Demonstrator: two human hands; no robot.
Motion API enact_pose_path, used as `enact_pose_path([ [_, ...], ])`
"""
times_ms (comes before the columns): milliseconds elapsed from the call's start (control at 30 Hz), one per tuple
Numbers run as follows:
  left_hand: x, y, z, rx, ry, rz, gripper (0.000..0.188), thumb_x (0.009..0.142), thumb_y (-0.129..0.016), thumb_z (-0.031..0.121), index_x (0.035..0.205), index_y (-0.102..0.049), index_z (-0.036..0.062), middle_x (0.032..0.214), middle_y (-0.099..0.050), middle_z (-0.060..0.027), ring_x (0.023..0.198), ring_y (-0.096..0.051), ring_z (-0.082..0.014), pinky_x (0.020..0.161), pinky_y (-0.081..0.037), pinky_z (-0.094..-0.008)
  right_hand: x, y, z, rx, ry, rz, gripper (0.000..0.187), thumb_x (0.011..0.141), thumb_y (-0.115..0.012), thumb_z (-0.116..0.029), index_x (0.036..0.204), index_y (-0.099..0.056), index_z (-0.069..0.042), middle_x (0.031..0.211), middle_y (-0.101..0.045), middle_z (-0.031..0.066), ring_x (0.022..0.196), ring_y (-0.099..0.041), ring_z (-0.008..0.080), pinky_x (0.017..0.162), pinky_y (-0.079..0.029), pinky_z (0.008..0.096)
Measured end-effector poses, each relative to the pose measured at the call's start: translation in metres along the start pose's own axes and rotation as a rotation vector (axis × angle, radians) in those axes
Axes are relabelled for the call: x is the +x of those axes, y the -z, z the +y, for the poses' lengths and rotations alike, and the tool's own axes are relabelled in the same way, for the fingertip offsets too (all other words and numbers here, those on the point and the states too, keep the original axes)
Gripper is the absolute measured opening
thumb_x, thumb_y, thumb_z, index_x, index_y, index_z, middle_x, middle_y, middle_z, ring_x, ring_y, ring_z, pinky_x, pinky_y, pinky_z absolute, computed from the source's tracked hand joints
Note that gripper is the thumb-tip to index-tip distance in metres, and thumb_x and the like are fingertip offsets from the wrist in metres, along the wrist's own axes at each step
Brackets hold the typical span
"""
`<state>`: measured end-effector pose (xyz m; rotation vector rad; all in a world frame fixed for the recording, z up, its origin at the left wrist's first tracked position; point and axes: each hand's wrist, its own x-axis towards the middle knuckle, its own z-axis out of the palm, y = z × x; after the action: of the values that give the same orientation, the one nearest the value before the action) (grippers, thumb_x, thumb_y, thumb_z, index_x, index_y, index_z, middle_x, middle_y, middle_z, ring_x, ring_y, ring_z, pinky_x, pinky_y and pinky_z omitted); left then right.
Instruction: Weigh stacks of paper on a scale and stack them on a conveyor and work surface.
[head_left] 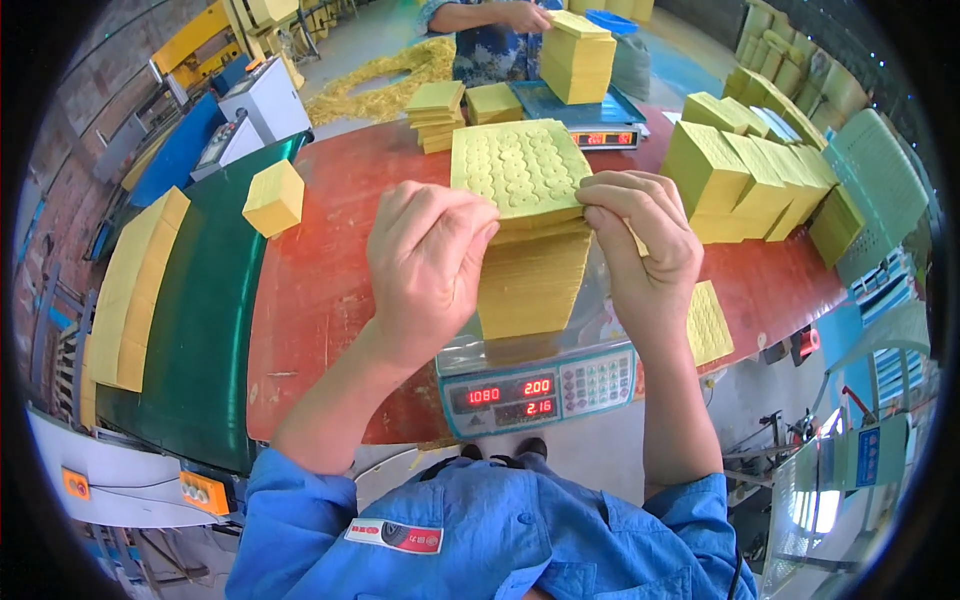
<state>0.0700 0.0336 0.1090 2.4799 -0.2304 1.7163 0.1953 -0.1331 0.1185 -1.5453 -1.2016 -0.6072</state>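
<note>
A tall stack of yellow paper sheets (530,290) stands on a digital scale (598,382) at the near edge of the red table. Rows of scalloped marks are punched into its top sheet (520,165). My left hand (430,260) is closed at the near left corner, thumb and fingers pinching the uppermost sheets. At the near right corner, my right hand (645,245) pinches the same layer. Those top sheets look slightly lifted along the near edge; how many are held I cannot tell. Red digits glow on the scale's front panel.
A loose yellow sheet (708,325) lies right of the scale. Tall paper stacks (710,175) line the table's right side. Leftward runs a green belt (205,330) bearing a paper block (274,198). Across the table, a co-worker's hand (525,17) touches another stack (577,65) on a second scale.
</note>
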Motion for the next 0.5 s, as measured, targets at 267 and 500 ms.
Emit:
enact_pose_path([
  [267,-0.038,0.020,0.046,-0.101,0.122,0.002,0.017,0.077,-0.074,-0.001,0.093,-0.068,0.0010,0.096,-0.066,-0.0099,0.085,-0.061,-0.0285,0.075,-0.049,-0.0364,-0.055,0.007,-0.029,0.092,-0.129,0.042,0.016,0.084,-0.068,0.004,0.099,-0.070,0.000,0.109,-0.070,0.0124,0.107,-0.066,0.0286,0.094,-0.051,0.0371],
  [500,-0.056,0.025,0.044,-0.922,1.111,0.173,0.026,0.099,-0.064,0.020,0.116,-0.056,0.0015,0.097,-0.064,-0.0056,0.082,-0.060,-0.0118,0.073,-0.048,-0.0269,-0.065,-0.001,-0.025,0.292,-0.409,0.233,0.020,0.097,-0.062,-0.006,0.113,-0.064,0.004,0.108,-0.070,0.0117,0.100,-0.065,0.0166,0.083,-0.054,0.0310],
])
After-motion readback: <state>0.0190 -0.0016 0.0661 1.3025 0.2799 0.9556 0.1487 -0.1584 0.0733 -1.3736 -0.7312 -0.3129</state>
